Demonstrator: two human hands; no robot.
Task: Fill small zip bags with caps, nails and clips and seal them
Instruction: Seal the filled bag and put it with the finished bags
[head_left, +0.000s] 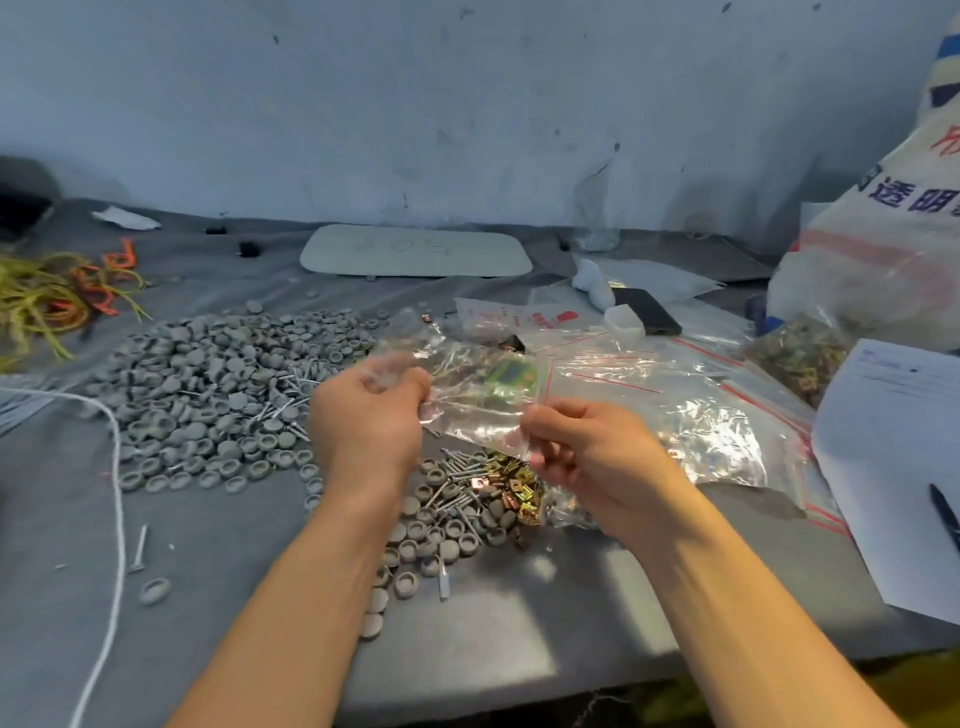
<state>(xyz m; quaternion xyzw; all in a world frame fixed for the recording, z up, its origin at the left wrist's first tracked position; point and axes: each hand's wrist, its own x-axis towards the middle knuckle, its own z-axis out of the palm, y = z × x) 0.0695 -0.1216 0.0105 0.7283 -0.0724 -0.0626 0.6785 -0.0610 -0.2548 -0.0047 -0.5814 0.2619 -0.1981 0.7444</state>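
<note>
step: opening, I judge | left hand (366, 415) and right hand (582, 447) pinch small clear plastic zip bag (478, 400) between fingertips | next: spread mouth, load grey round caps (208, 384) beside left fingers

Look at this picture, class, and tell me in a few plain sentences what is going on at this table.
A person holds a small zip bag in the air over the table, the left hand gripping one end and the right hand pinching the other. Below lie a big pile of grey caps and a smaller heap of nails and gold clips. More clear bags lie to the right. Whether the held bag is sealed cannot be told.
</note>
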